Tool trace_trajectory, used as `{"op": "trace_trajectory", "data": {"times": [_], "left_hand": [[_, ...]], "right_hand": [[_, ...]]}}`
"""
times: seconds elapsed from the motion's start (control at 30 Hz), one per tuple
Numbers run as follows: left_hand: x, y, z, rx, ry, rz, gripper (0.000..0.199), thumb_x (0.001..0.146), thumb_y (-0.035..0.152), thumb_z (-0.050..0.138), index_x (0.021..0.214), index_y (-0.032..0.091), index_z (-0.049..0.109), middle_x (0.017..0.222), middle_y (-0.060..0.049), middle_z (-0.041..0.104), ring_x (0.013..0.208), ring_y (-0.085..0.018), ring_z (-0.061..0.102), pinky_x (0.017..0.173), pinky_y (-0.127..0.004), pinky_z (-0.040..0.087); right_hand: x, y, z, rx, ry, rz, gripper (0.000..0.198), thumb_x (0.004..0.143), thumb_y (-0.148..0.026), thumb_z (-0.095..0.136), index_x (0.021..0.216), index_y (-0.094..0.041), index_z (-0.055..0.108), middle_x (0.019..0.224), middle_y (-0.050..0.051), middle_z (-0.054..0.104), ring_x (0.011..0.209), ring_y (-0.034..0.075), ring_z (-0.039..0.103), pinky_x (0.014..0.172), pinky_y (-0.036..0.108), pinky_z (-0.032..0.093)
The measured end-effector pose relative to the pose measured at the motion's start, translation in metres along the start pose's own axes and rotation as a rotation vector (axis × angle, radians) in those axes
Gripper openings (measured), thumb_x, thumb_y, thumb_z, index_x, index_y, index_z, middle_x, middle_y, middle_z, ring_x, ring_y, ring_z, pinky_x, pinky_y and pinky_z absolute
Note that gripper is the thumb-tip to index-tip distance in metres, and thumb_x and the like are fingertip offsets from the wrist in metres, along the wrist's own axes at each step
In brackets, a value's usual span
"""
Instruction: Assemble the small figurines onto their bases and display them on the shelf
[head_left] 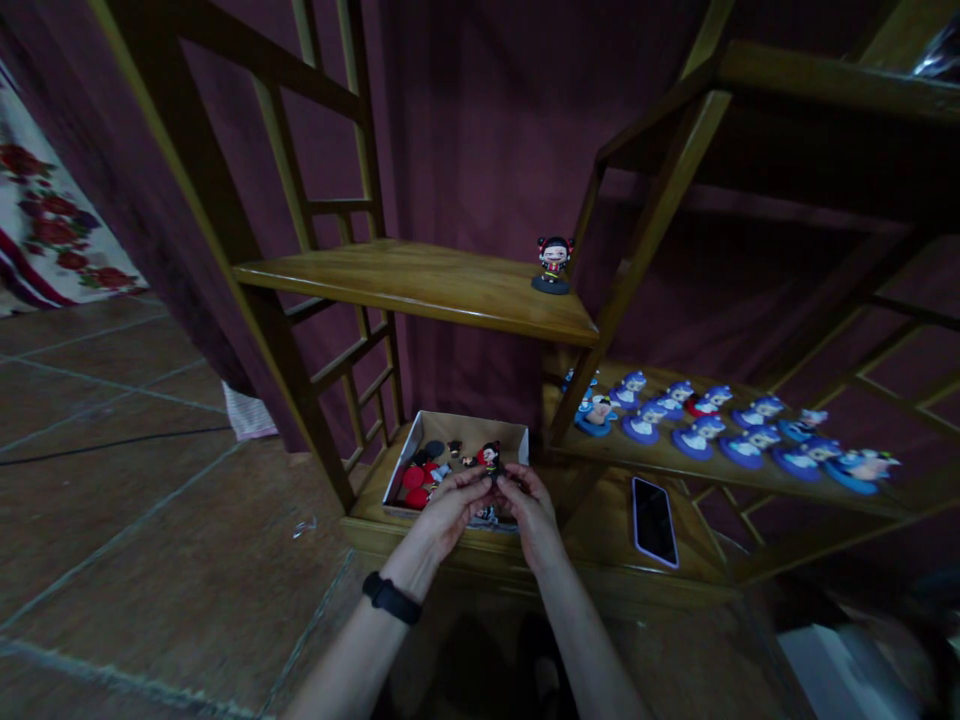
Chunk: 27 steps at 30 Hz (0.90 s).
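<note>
Both my hands meet over the front of an open cardboard box and hold one small figurine between them. It stands upright, with black hair, a pale face and dark clothes. My left hand, with a black band on the wrist, pinches its lower part from the left. My right hand grips it from the right. My fingers hide its bottom. Inside the box lie red round pieces, a dark disc and more small figurine parts, some covered by my hands.
A similar figurine on a dark base stands on the wooden shelf above. Several purple and blue figurines fill a shelf at right. A phone lies on the lower board. Wooden posts frame the shelves.
</note>
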<state>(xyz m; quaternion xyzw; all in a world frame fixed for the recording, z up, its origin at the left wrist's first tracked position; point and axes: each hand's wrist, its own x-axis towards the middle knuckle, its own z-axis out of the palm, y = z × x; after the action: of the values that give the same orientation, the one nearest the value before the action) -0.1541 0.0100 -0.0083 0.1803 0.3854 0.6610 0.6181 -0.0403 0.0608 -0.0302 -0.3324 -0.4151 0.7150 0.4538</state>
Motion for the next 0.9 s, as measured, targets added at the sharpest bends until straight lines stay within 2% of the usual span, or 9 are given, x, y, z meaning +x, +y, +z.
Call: {"op": "trace_trajectory", "data": {"times": [0.27, 0.4, 0.57, 0.9], "left_hand": [[0.0026, -0.0035, -0.0041, 0.037, 0.119, 0.046, 0.044, 0.056, 0.005, 0.075, 0.099, 0.012, 0.065, 0.081, -0.006, 0.069, 0.07, -0.012, 0.063, 0.069, -0.023, 0.049], [0.005, -0.0051, -0.0048, 0.106, 0.134, 0.111, 0.049, 0.052, 0.01, 0.078, 0.099, 0.012, 0.066, 0.083, -0.006, 0.069, 0.072, -0.013, 0.062, 0.067, -0.024, 0.048], [0.007, -0.0072, -0.0033, 0.187, 0.171, 0.208, 0.051, 0.047, 0.01, 0.079, 0.096, 0.013, 0.066, 0.085, -0.006, 0.069, 0.078, -0.015, 0.061, 0.073, -0.027, 0.047], [0.0059, -0.0104, 0.0011, 0.307, 0.146, 0.23, 0.052, 0.051, 0.012, 0.075, 0.1, 0.015, 0.058, 0.076, -0.003, 0.068, 0.064, -0.014, 0.061, 0.059, -0.024, 0.046]], "right_hand": [[-0.0005, -0.0021, 0.0017, 0.018, -0.006, 0.019, 0.037, 0.059, -0.032, 0.072, 0.093, -0.022, 0.063, 0.089, 0.002, 0.068, 0.078, 0.018, 0.061, 0.067, 0.03, 0.048], [-0.0019, -0.0028, 0.003, 0.047, 0.011, 0.04, 0.035, 0.058, -0.03, 0.072, 0.092, -0.022, 0.065, 0.09, 0.003, 0.069, 0.08, 0.019, 0.062, 0.071, 0.033, 0.049], [-0.0033, -0.0031, 0.0049, 0.11, -0.004, 0.046, 0.03, 0.057, -0.026, 0.073, 0.087, -0.021, 0.067, 0.09, 0.003, 0.069, 0.082, 0.019, 0.063, 0.076, 0.033, 0.05], [-0.0005, 0.0004, 0.003, 0.112, -0.005, 0.061, 0.024, 0.056, -0.025, 0.072, 0.079, -0.02, 0.068, 0.083, 0.002, 0.07, 0.073, 0.017, 0.062, 0.066, 0.029, 0.049]]}}
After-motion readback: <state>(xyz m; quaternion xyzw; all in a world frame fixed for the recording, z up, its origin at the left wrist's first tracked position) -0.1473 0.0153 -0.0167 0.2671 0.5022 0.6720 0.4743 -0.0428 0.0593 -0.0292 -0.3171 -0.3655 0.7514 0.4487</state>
